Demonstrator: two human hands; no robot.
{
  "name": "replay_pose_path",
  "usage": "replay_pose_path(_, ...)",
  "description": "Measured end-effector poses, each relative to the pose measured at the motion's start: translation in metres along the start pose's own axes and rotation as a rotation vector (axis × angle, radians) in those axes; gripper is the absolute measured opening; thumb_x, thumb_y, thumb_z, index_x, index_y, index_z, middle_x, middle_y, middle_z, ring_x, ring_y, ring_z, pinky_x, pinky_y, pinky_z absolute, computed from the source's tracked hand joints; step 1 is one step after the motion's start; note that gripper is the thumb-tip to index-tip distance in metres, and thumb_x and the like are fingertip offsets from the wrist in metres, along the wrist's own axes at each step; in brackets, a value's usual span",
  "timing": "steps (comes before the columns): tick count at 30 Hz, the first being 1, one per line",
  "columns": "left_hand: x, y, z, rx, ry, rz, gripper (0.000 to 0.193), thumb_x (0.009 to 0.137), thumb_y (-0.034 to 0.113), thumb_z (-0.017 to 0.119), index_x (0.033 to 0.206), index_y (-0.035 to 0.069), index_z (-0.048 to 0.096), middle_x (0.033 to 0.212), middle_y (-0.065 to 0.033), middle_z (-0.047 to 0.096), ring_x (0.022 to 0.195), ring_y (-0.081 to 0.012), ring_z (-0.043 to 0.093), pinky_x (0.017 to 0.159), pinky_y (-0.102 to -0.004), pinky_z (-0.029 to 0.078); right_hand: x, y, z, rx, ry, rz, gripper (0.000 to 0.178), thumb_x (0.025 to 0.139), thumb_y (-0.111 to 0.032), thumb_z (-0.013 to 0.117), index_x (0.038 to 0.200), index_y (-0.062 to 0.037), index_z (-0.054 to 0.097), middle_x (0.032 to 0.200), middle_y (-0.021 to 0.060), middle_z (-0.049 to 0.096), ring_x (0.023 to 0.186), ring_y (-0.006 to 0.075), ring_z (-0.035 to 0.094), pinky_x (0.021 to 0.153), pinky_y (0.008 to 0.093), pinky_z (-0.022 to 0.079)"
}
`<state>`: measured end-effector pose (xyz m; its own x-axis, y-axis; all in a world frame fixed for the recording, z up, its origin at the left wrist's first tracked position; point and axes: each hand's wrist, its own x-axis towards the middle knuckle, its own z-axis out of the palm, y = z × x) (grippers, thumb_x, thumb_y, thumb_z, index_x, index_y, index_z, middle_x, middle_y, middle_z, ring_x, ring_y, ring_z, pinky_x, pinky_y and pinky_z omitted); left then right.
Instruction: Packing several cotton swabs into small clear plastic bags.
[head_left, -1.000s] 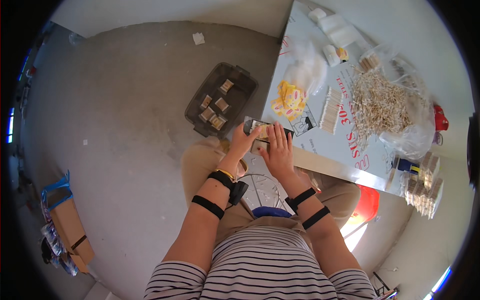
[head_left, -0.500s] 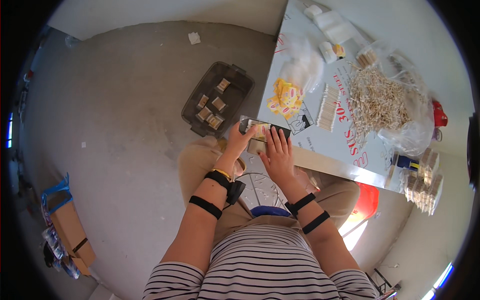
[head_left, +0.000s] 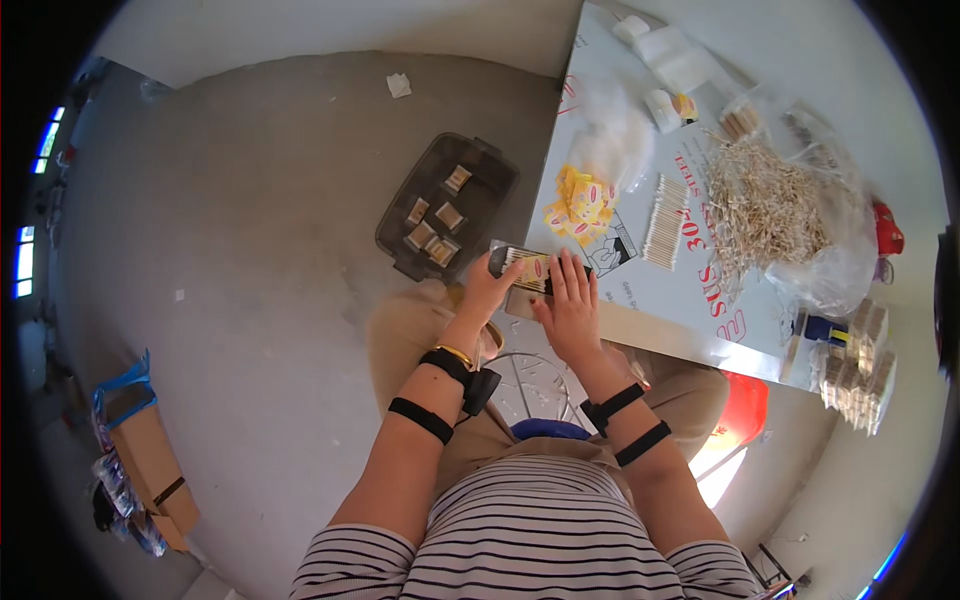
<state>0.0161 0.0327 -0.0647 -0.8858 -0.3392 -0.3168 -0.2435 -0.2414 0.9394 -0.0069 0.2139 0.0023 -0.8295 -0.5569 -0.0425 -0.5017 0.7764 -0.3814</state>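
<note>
A small clear packet of cotton swabs with a yellow card (head_left: pixel 533 269) lies in a dark holder at the table's near left corner. My left hand (head_left: pixel 484 289) is closed on the packet's left end, thumb on top. My right hand (head_left: pixel 573 308) lies at its right end, fingers stretched flat across the dark holder and thumb apart at the near side. Beyond the hands is a pile of yellow cards (head_left: pixel 581 203). A neat row of cotton swabs (head_left: pixel 664 222) lies right of them, then a large heap of loose swabs (head_left: pixel 765 200) on clear plastic.
A dark plastic bin (head_left: pixel 395 205) with several filled packets (head_left: pixel 421 235) stands on the floor left of the table (head_left: pixel 640 318). Clear bags (head_left: pixel 612 140) lie at the table's back left. Stacked packets (head_left: pixel 856 365) sit at its right end. A cardboard box (head_left: pixel 148 450) stands far left.
The whole view has shifted slightly. My left thumb has moved a little along the packet, and my right fingers still lie at its right end.
</note>
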Motion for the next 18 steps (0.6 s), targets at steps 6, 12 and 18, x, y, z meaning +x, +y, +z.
replay_pose_path(6,0.003,0.008,-0.006,-0.154,0.024,-0.132,0.041,0.106,0.047,0.061,0.095,0.008,0.068,0.078,0.0050,0.062,0.068,-0.0027,0.053,0.059,-0.0223,0.042,-0.002,0.020,-0.001,0.005,0.036,-0.028,0.080,0.101,-0.039,0.060,0.163,-0.0023,0.027,0.170,0.0147,0.028,0.159,0.0328,0.023,0.129,0.0515,0.015)
replay_pose_path(12,0.011,-0.002,-0.005,-0.098,0.041,-0.079,0.042,0.108,0.049,0.058,0.087,0.012,0.065,0.073,0.0092,0.058,0.063,-0.0010,0.048,0.055,-0.0206,0.037,-0.002,0.009,0.011,-0.081,0.020,-0.016,0.088,0.099,-0.049,0.061,0.162,0.0022,0.027,0.171,0.0175,0.024,0.160,0.0367,0.017,0.129,0.0554,0.010)
replay_pose_path(18,0.016,-0.012,-0.008,0.006,0.045,0.066,0.043,0.107,0.042,0.061,0.089,0.004,0.065,0.076,0.0065,0.059,0.072,-0.0037,0.049,0.066,-0.0235,0.041,0.001,0.000,0.020,-0.110,0.033,0.035,0.096,0.096,-0.052,0.063,0.161,0.0078,0.025,0.170,0.0225,0.022,0.159,0.0424,0.014,0.128,0.0596,0.006)
